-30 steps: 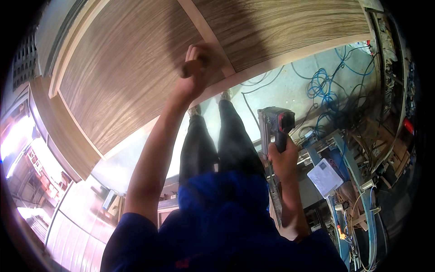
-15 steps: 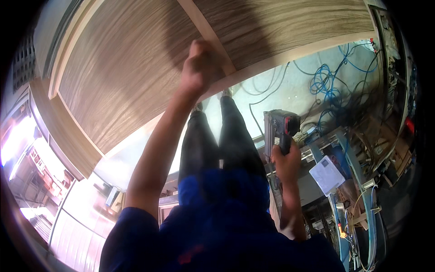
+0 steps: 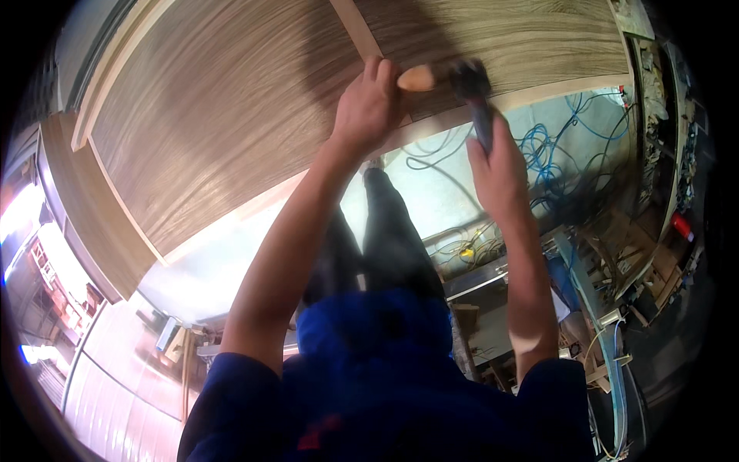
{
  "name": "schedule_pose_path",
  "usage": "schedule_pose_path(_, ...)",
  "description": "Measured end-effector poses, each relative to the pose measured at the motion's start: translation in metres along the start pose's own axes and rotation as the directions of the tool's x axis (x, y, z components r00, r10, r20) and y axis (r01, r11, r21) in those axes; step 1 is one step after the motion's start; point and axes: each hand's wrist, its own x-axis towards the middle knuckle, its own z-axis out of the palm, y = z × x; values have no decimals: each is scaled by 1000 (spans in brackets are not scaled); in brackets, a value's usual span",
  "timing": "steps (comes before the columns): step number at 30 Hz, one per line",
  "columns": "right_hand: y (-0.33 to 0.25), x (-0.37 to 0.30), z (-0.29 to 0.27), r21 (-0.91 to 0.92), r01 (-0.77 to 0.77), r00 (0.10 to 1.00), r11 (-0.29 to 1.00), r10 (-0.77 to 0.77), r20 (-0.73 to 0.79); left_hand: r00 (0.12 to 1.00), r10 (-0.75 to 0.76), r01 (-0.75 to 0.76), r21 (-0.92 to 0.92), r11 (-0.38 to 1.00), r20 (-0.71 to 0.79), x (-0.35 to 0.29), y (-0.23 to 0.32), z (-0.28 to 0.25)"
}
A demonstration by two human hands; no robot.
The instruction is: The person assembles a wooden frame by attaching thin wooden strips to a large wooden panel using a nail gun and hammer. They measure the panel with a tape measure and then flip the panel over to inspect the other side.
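My left hand [image 3: 368, 112], its fingers bent and close together, grips a narrow pale wooden strip [image 3: 358, 31] that lies across a large wood-grain panel [image 3: 208, 131]. The hand covers part of the strip near the panel's front edge. In my right hand [image 3: 500, 169] is a nail gun [image 3: 471, 79], held by its dark handle. Its head is raised over the panel's front edge and points left toward my left hand. Motion smears the tool, and a rounded tan shape shows at its left end; what that is I cannot make out.
Pale wooden edging [image 3: 570, 86] runs along the panel's front. Looped blue hoses [image 3: 543, 146] and dark cables lie on the light floor. At the right stands a cluttered blue-grey metal frame [image 3: 596, 285]. A wooden board [image 3: 85, 200] stands at the left.
My right hand has lifted the nail gun from low at the right to above the panel's edge. My left hand has moved slightly right and stays at the strip.
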Motion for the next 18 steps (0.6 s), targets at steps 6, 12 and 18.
schedule_pose_path(6, 36, 92, 53, -483, 293, 923, 825, -376, -84, 958, 162, -191, -104, 976, -237, -31, -14, -2)
schedule_pose_path(12, 0, 39, 44, -234, 422, 906, 876, -412, 94, 960, -121, 29, -344, 939, -251, -126, 4, -8)
schedule_pose_path(18, -56, -31, 66, 199, 170, 899, 965, -235, 370, 1000, 5, -2, -377, 926, 6, -149, 41, -31)
